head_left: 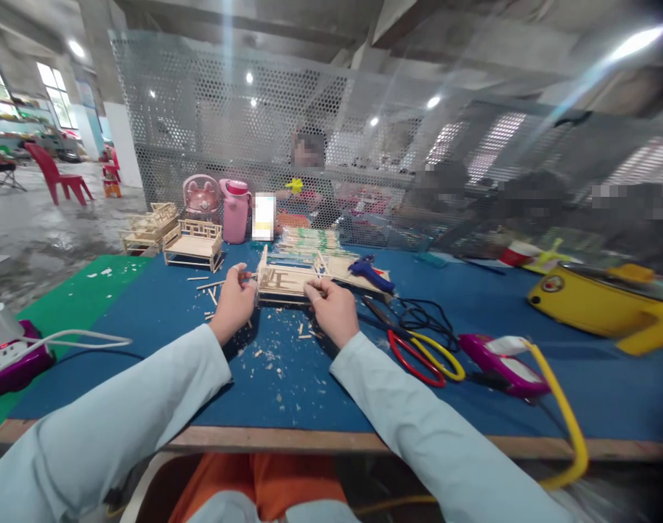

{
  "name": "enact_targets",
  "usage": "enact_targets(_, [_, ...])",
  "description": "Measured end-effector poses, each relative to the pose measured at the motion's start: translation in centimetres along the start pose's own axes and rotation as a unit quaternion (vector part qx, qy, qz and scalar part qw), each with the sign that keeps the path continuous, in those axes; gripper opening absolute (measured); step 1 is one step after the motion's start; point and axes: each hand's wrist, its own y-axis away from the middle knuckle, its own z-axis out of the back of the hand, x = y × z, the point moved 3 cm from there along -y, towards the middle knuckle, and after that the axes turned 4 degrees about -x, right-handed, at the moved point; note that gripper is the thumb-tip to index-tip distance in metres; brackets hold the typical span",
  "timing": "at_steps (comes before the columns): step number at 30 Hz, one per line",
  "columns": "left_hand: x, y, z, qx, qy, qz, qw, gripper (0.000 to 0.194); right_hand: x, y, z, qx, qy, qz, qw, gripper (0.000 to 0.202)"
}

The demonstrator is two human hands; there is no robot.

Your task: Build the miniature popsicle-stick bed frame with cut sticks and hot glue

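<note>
Blue felt [287, 385] covers the workbench, littered with wood chips. Mid-table sits a small wooden bench model [279, 280], long axis running left to right, backrest away from the person. Left hand [234, 301] and right hand [334, 309] pinch its ends; squeezing too hard could snap the thin glued slats.

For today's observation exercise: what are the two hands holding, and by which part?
Both hold one small wooden stick frame on the blue mat: the left hand at its left end, the right hand at its lower front edge.
</note>
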Motion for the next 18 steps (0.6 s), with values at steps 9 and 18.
enact_targets(9, [0.4,0.27,-0.55,0.036,0.006,0.005,0.999,0.041,0.72,-0.49,-0.98,0.043,-0.02,-0.036,0.998,0.028])
enact_targets(18, [0.32,0.45,-0.53,0.044,-0.014,0.0,0.999,0.035,0.71,-0.22,-0.84,0.026,0.008,0.006,1.0,0.025])
